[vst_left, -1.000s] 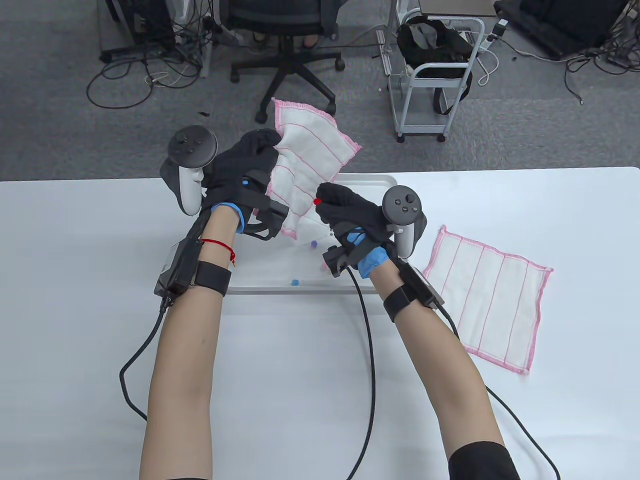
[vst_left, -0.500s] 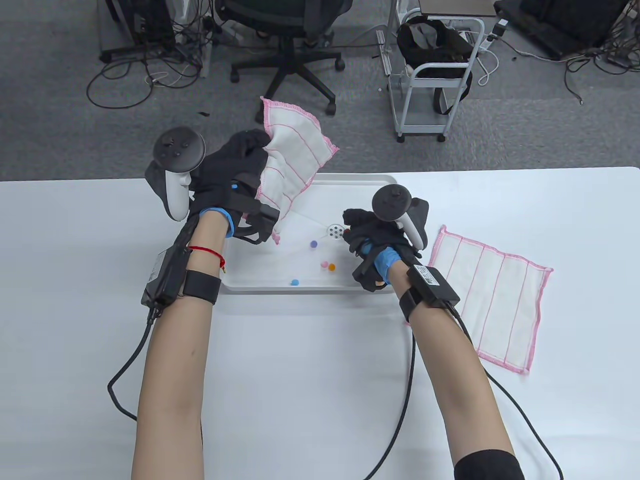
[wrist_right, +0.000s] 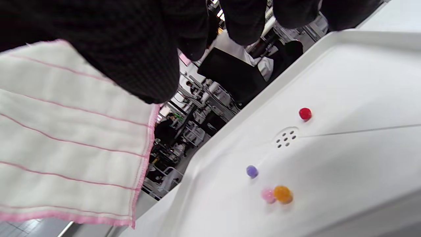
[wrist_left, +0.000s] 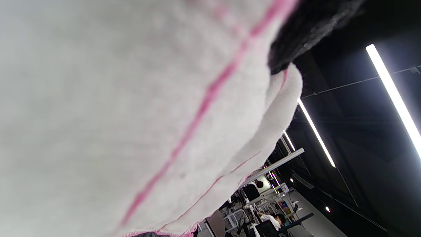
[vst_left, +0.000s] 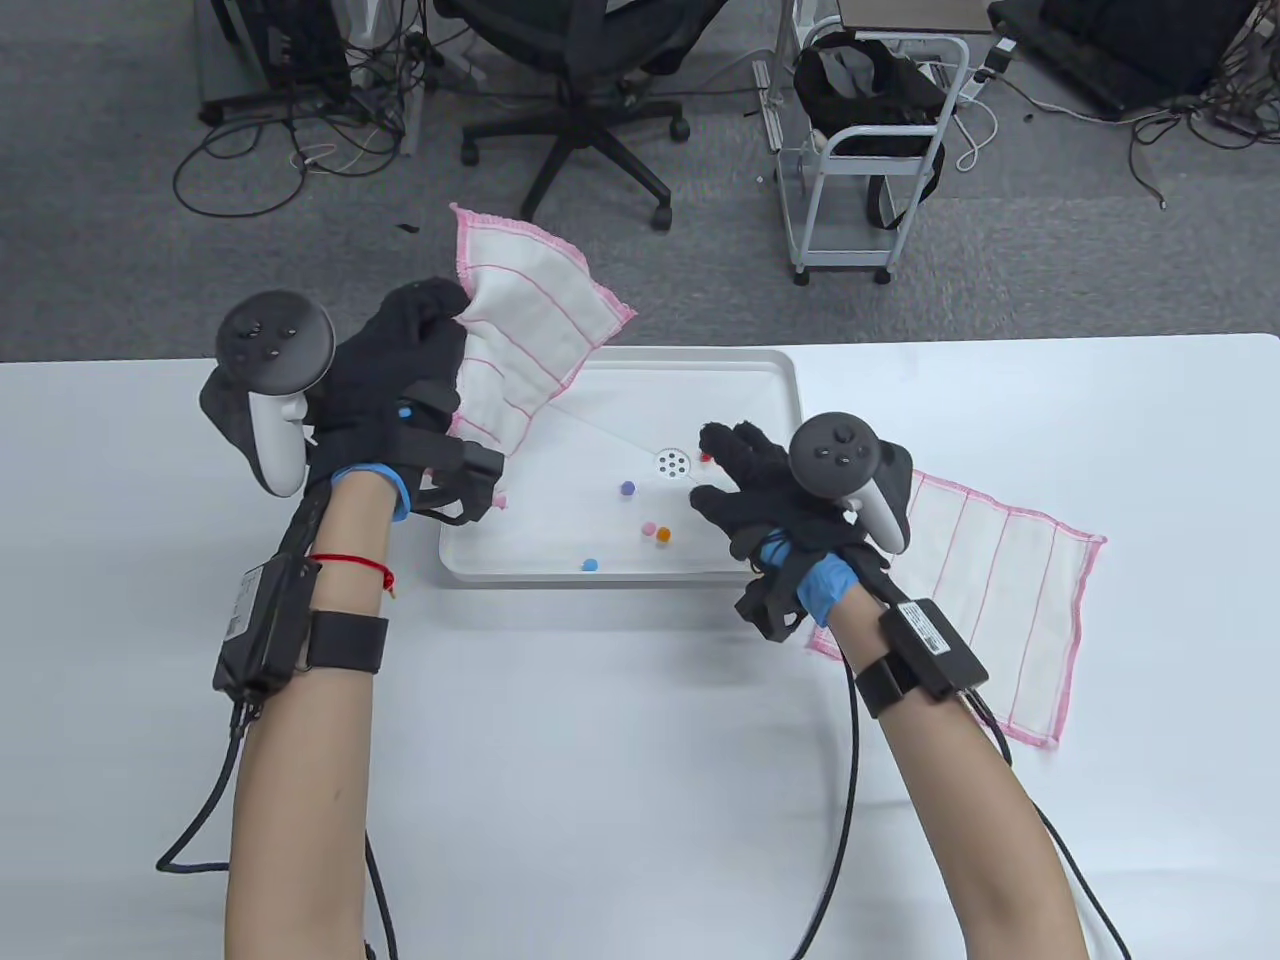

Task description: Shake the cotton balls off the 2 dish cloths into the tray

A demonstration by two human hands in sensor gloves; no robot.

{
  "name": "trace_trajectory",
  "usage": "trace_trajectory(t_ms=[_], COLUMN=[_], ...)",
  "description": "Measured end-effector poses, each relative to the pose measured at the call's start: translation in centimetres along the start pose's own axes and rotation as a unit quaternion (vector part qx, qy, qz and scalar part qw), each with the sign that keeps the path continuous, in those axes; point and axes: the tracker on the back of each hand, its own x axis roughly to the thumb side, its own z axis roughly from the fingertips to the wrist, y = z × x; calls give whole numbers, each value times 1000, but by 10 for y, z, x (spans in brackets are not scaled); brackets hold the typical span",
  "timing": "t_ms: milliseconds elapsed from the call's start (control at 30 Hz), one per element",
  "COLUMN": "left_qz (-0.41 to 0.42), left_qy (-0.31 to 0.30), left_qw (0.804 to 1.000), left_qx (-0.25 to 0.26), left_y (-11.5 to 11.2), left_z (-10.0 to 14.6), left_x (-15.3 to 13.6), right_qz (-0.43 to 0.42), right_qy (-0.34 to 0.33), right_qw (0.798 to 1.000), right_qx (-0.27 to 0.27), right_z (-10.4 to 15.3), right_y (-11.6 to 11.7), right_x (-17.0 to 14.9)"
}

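Note:
My left hand (vst_left: pixel 415 335) grips a white dish cloth with pink stripes (vst_left: pixel 525 325) and holds it up over the tray's far left corner. That cloth (wrist_left: pixel 131 115) fills the left wrist view. The white tray (vst_left: pixel 700 356) holds several small balls: red (vst_left: pixel 706 457), purple (vst_left: pixel 627 489), pink (vst_left: pixel 648 527), orange (vst_left: pixel 663 535) and blue (vst_left: pixel 590 565). My right hand (vst_left: pixel 740 470) hovers over the tray's right end with fingers spread, holding nothing. The right wrist view shows the red ball (wrist_right: pixel 305 113) beside the drain holes. A second cloth (vst_left: pixel 1000 590) lies flat on the table to the right.
The tray has a round drain (vst_left: pixel 672 462) in its middle. Beyond the table's far edge stand an office chair (vst_left: pixel 590 90) and a white cart (vst_left: pixel 865 150) on the floor. Cables run from both wrists back over the table.
My right hand, which pinched a red ball, dropped down into the tray, let it go and spread open. My left hand moved left with the cloth still raised.

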Motion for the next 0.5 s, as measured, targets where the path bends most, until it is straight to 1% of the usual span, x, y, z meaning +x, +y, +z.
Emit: trace_trajectory(t_ms=[67, 133, 200, 267, 400, 433, 500], left_qz=[-3, -14, -32, -42, -35, -23, 2], left_qy=[11, 24, 28, 47, 91, 103, 121], left_qw=[1000, 999, 998, 994, 987, 986, 985], left_qx=[20, 37, 54, 89, 125, 130, 123], left_y=[13, 26, 37, 48, 63, 65, 65], left_z=[10, 23, 34, 47, 67, 71, 78], left_x=[-5, -12, -19, -27, -51, -60, -75], right_qz=[-18, -43, -46, -38, -16, -3, 6], right_qy=[-19, -30, -37, -43, -46, -42, -40], right_qw=[1000, 999, 998, 998, 999, 999, 999], right_qx=[3, 11, 17, 19, 17, 31, 32], right_z=[21, 44, 62, 79, 99, 102, 108], right_y=[3, 11, 17, 24, 36, 39, 44], right_x=[1, 1, -1, -2, -6, -8, -12])
